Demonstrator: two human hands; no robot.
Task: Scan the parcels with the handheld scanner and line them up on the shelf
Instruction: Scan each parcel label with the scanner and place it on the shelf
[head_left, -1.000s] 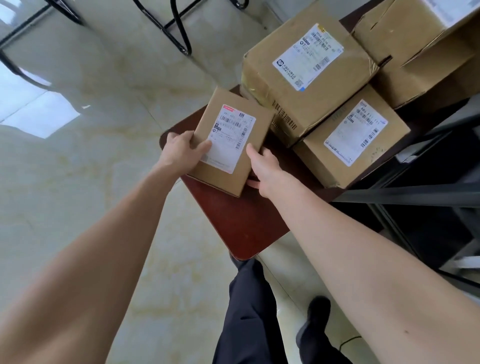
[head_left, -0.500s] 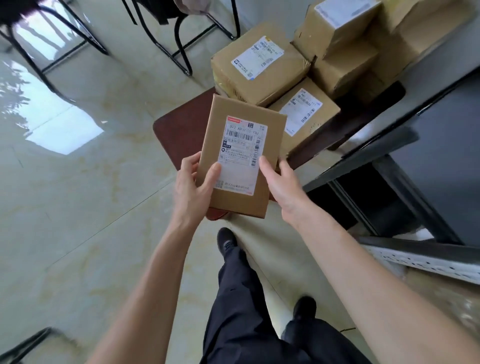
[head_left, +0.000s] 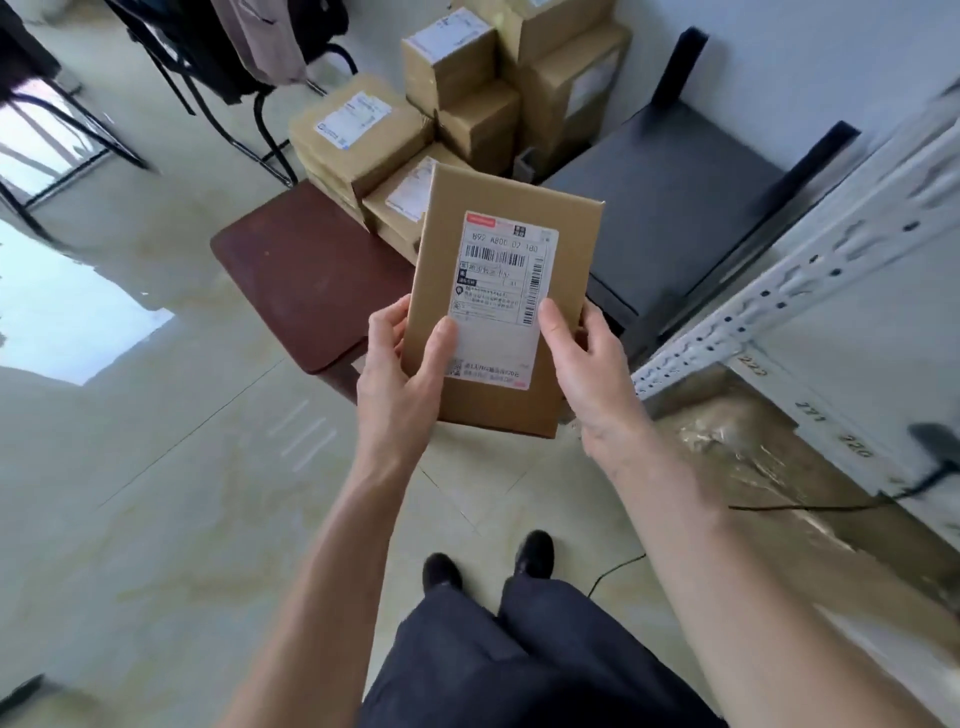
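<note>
A person is holding 1 flat cardboard parcel (head_left: 498, 306) up in the air with both hands, its white shipping label (head_left: 501, 299) facing the camera. The left hand (head_left: 400, 384) is gripping the parcel's lower left edge, thumb lying across the front and touching the label's left margin, the other fingers (head_left: 387, 325) curling round behind the edge. The right hand (head_left: 587, 364) is gripping the lower right edge, thumb pressing on the label's right side and its fingers wrapping behind the box. The parcel is standing nearly upright, tilted slightly to the right, in front of a dark red counter (head_left: 306, 275) at centre left.

On the far part of that counter, a stack of brown parcels (head_left: 457, 104) is sitting, several showing white labels. Just right of the stack, a dark grey bench (head_left: 670, 208) is standing against the wall. At the right edge, a white metal shelf (head_left: 810, 270) with a perforated rail is carrying small printed numbers. A black corded object (head_left: 935, 441), blurred, is lying on the shelf at the near right. At the far left, a black chair (head_left: 218, 67) is standing on the glossy tiled floor (head_left: 156, 493).
</note>
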